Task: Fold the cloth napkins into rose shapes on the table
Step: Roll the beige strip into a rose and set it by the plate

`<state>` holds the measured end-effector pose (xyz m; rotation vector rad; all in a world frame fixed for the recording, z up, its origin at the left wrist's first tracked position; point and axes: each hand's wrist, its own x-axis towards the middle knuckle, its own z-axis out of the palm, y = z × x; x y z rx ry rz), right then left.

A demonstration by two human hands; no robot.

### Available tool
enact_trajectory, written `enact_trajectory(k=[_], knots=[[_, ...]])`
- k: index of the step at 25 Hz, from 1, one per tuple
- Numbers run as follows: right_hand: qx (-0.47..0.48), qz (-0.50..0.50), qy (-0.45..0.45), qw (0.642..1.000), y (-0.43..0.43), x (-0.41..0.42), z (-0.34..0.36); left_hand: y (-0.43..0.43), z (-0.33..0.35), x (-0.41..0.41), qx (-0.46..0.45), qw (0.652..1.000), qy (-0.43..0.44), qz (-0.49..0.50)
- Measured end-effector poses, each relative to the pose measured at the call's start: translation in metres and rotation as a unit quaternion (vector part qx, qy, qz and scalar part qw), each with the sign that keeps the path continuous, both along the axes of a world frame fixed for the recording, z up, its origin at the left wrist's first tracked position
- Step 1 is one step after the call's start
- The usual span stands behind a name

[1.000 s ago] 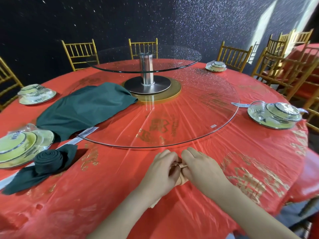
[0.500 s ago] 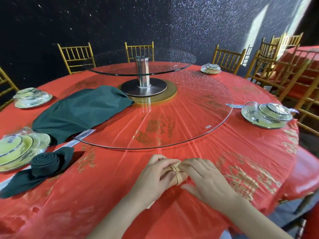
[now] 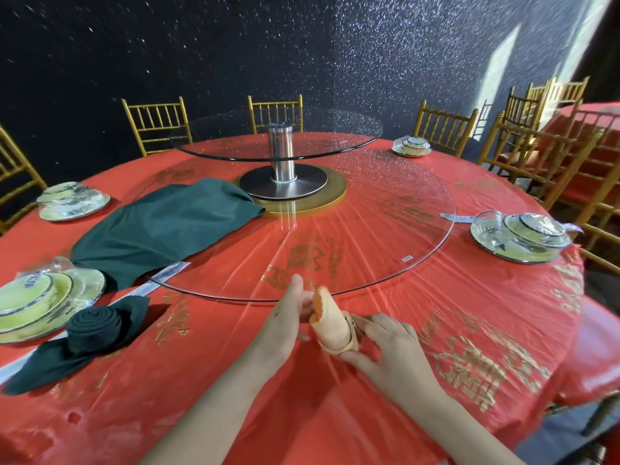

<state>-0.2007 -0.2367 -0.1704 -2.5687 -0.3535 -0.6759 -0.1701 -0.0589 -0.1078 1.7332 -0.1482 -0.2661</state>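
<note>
Red tablecloth (image 3: 208, 380) lay under the glass turntable (image 3: 369, 250); just before its near rim my left hand (image 3: 285, 325) gripped the upturned tail of the peach napkin (image 3: 332, 325), my right hand (image 3: 392, 349) pinching its rolled base, a rolled green napkin (image 3: 95, 325) further left

The tablecloth (image 3: 385, 333) is red with gold characters; one napkin (image 3: 330, 325) is peach-orange, two napkins (image 3: 161, 226) dark green; chairs (image 3: 156, 120) are gold.

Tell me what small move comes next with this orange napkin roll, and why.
Probably tuck in the end pinched by the right hand while the left hand steadies the roll. The orange napkin is rolled but lies tilted between both hands, not yet standing like the dark green rose.
</note>
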Motion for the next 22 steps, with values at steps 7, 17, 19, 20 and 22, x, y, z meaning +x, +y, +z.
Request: enact_trajectory(k=[7,17,19,20,22], knots=[[0.077,-0.023,0.128,0.988,0.015,0.000,0.009,-0.006,-0.002,0.003,0.049,0.997,-0.057,-0.004],[-0.075,0.001,0.216,0.974,0.003,0.009,0.032,-0.012,0.016,-0.008,0.143,0.954,-0.235,0.117],[0.020,0.023,0.212,0.977,0.003,0.004,0.043,-0.009,0.013,-0.006,0.108,0.967,-0.198,0.118],[0.105,0.031,0.189,0.976,0.005,0.001,0.050,-0.009,0.013,-0.006,0.098,0.970,-0.190,0.119],[0.248,0.042,0.157,0.955,0.014,-0.002,0.065,-0.013,0.012,-0.009,0.062,0.974,-0.182,0.121]])
